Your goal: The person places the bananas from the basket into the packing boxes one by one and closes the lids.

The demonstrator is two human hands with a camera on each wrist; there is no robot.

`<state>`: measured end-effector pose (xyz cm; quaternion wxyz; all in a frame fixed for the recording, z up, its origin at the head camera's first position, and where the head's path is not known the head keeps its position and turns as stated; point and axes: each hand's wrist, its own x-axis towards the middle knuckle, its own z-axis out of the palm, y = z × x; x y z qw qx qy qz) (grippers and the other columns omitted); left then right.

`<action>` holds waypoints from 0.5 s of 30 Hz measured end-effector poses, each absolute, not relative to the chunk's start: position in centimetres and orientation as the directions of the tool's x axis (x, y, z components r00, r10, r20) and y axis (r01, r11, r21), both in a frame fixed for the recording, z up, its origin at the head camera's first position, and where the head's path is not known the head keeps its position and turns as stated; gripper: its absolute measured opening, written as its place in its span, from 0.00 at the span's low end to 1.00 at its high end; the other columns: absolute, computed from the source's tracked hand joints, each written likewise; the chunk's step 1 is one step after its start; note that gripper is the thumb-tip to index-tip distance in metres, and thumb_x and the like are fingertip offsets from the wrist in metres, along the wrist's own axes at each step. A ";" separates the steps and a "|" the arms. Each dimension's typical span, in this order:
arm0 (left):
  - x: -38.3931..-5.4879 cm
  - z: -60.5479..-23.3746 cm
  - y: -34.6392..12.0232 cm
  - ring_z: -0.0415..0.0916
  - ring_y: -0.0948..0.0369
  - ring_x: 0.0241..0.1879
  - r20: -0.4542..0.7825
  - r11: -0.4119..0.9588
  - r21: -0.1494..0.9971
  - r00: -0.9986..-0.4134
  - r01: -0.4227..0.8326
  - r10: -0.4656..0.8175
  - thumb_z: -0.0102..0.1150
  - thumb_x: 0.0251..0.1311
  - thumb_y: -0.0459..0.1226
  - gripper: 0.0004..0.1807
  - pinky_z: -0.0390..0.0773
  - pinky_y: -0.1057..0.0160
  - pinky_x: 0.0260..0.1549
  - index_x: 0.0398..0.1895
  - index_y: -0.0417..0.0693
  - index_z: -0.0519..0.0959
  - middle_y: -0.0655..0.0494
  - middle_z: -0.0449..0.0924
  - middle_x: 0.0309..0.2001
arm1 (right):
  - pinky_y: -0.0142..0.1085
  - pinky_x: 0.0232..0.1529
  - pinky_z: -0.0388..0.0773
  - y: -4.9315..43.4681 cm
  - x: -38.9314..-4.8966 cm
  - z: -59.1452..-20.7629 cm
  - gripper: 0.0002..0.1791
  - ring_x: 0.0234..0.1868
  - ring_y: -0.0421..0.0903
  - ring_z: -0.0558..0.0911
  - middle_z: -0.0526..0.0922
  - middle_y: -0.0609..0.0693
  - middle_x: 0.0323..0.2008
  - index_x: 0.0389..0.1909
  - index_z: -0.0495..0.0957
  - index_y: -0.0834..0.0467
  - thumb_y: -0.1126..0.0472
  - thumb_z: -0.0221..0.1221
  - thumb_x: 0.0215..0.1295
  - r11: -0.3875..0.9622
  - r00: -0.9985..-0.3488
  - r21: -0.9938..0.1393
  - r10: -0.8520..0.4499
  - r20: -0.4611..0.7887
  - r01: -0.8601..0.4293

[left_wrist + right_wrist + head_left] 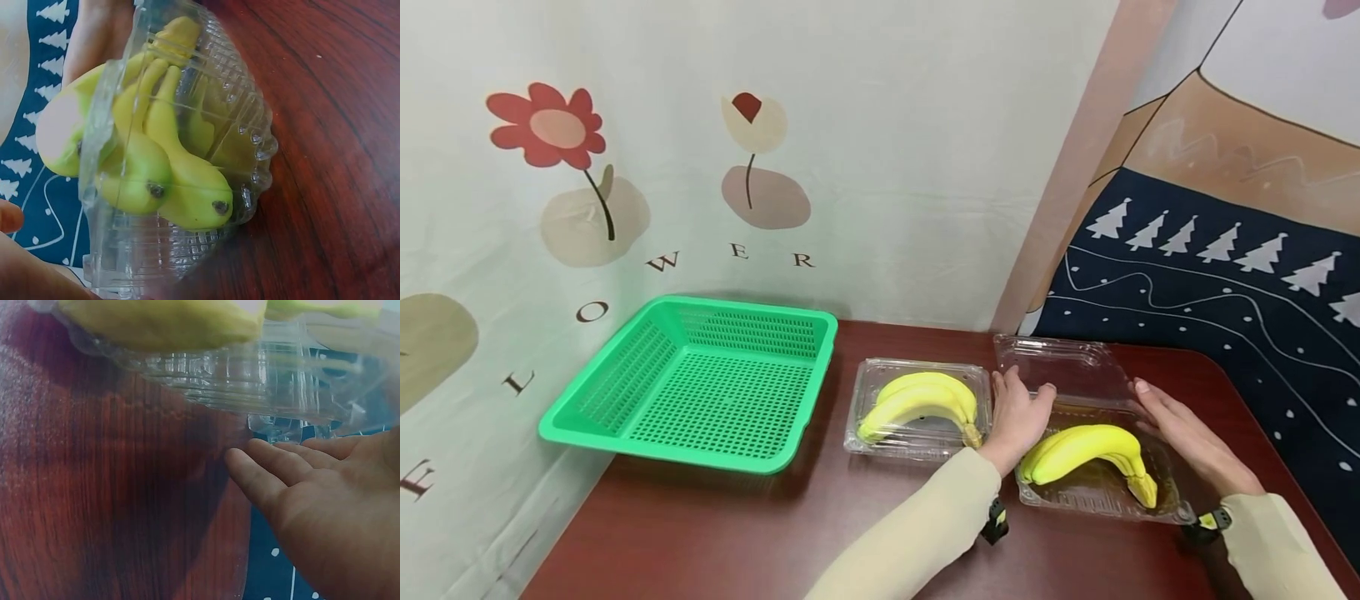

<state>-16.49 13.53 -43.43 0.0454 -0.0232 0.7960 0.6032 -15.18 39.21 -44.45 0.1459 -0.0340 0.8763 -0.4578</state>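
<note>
A clear plastic clamshell container (1075,500) lies with its lid (1063,362) swung back toward the wall. Inside it rests a bunch of yellow bananas (1086,446), whose dark tips show through the plastic in the left wrist view. My left hand (1021,417) is at the container's back left, fingers extended beside the lid's hinge. Along the right side stretches my right hand (1191,433), fingertips near the lid's lower right corner. In the right wrist view, the straight fingers of the right hand (325,494) lie just under the container's edge.
Left of my left hand, a second clamshell container (853,417) with its lid down holds another banana bunch (921,400). A green perforated basket (737,461) stands at the table's left. Printed cloth (910,208) hangs behind the dark red table (700,533).
</note>
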 end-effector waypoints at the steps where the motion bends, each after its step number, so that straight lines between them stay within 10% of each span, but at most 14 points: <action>1: -16.6 -43.5 13.6 0.54 0.47 0.79 -0.102 0.262 0.960 -0.995 -0.096 0.013 0.59 0.67 0.47 0.36 0.60 0.49 0.74 0.73 0.37 0.65 0.32 0.51 0.79 | 0.68 0.66 0.58 39.2 -15.2 -44.5 0.44 0.73 0.81 0.54 0.42 0.77 0.78 0.82 0.31 0.66 0.39 0.31 0.84 0.580 -0.955 -0.811 -0.190 -0.226 0.076; 7: -16.9 -43.5 13.8 0.57 0.47 0.77 -0.113 0.256 0.960 -0.994 -0.110 -0.005 0.59 0.66 0.47 0.37 0.61 0.50 0.73 0.72 0.36 0.66 0.33 0.53 0.79 | 0.64 0.65 0.65 39.2 -15.3 -44.6 0.44 0.72 0.80 0.57 0.46 0.79 0.76 0.81 0.31 0.69 0.39 0.30 0.84 0.589 -0.960 -0.805 -0.178 -0.217 0.073; 15: -16.7 -43.2 13.8 0.59 0.46 0.76 -0.090 0.271 0.959 -0.996 -0.085 0.005 0.57 0.68 0.46 0.36 0.64 0.48 0.72 0.74 0.37 0.64 0.36 0.51 0.80 | 0.20 0.49 0.76 39.5 -15.3 -43.9 0.44 0.72 0.78 0.57 0.48 0.76 0.78 0.81 0.31 0.69 0.40 0.31 0.85 0.531 -0.970 -0.847 -0.185 -0.160 0.038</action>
